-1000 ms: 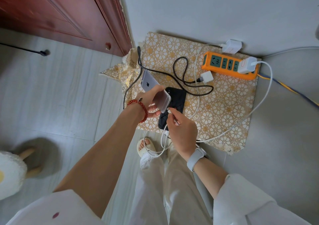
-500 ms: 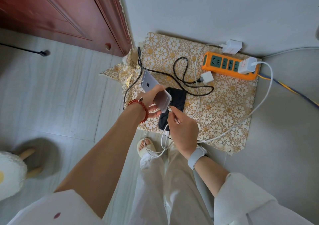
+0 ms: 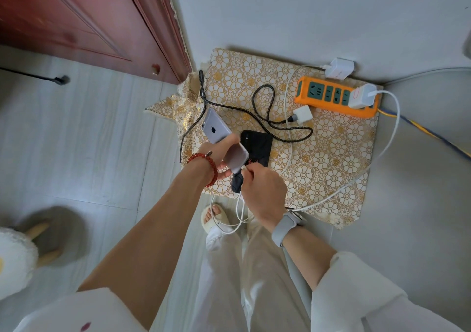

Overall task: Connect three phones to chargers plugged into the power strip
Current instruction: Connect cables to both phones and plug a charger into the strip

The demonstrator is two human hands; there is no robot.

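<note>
Steadying the silver phone [image 3: 224, 140] in mid-air above the patterned mat [image 3: 339, 158], the left hand [image 3: 219, 150] clamps its sides so the right hand [image 3: 262, 189], pinching the white cable plug [image 3: 244, 167], can meet the bottom port squarely.

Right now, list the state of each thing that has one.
Silver phone: held in left hand.
White cable plug: pinched by right hand at the phone's port.
Black phone: lying on mat, unplugged.
Orange power strip: one white charger plugged in.
</note>
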